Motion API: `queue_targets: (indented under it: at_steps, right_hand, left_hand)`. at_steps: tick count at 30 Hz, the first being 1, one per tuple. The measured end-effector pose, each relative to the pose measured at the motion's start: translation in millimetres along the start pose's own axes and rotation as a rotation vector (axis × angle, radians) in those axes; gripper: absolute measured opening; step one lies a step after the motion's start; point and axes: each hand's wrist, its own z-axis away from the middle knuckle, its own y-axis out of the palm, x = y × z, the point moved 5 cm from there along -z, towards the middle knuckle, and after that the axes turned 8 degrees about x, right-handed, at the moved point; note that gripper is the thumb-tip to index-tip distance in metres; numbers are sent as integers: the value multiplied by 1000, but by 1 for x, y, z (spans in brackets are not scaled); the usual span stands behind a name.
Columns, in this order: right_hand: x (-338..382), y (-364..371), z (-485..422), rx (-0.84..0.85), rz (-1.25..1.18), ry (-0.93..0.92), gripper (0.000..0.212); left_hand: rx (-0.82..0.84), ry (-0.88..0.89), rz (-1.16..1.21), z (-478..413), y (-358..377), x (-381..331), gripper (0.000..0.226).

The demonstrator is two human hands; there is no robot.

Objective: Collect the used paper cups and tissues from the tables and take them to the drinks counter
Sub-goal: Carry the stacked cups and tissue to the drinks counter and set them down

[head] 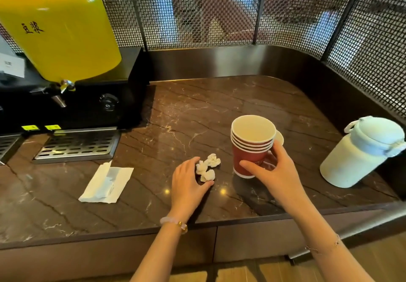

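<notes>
Five rims counted on the nested cups (252, 150): red walls, white insides, stack upright on the counter (197, 110), right of centre, toward my near edge. Right hand (271, 169) grasps the stack low down, thumb across the near face, fingers wrapped round the right and far side. One pale rim pokes out behind the stack on the right; can't tell what it belongs to. Tissues (207, 167) are three crumpled white wads in a clump on the counter, just left of the cups, not touching them. Left hand (189, 185) is cupped against the clump from the left, fingers curved by the far wad, thumb tip on the counter at the near wad. It touches them, but I can't tell whether it's actually pinching or just resting there. Bracelet (173, 221) on the left wrist, thin chain (323, 246) on the right wrist. Further left a flat napkin (106, 181) lies on the counter, partly folded over itself, apart from everything else. Far left: yellow dispenser (57, 29) on a black base (123, 97), tap (66, 86) at its front, drip tray (77, 145) on the counter below it. At the right: white jug (360, 152), lid on, standing well apart from the cups. Mesh screen (197, 13) runs round the far and right sides of the counter.
</notes>
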Motion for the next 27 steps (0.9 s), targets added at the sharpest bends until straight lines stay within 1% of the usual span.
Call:
queue_targets:
  at_steps: [5, 10, 16, 21, 22, 25, 27]
  right_hand:
    - [1, 2, -2, 6, -6, -4, 59]
    - [5, 1, -3, 13, -8, 1, 58]
    - [14, 1, -3, 24, 13, -24, 57]
    - [22, -2, -4, 22, -1, -33, 57]
    - [25, -4, -4, 17, -6, -41, 59]
    - [33, -11, -6, -7, 2, -68, 76]
    - [36, -18, -8, -22, 2, -83, 79]
  left_hand:
    - [34, 22, 3, 2, -7, -3, 79]
    - [21, 73, -29, 8, -23, -14, 74]
    - [-161, 229, -207, 14, -57, -40, 52]
    - [-252, 287, -362, 18, -78, -62, 43]
    - [-265, 298, -386, 18, -81, -66, 41]
    - [-293, 329, -462, 20, -89, -77, 41]
    - [-305, 341, -490, 21, -93, -84, 42]
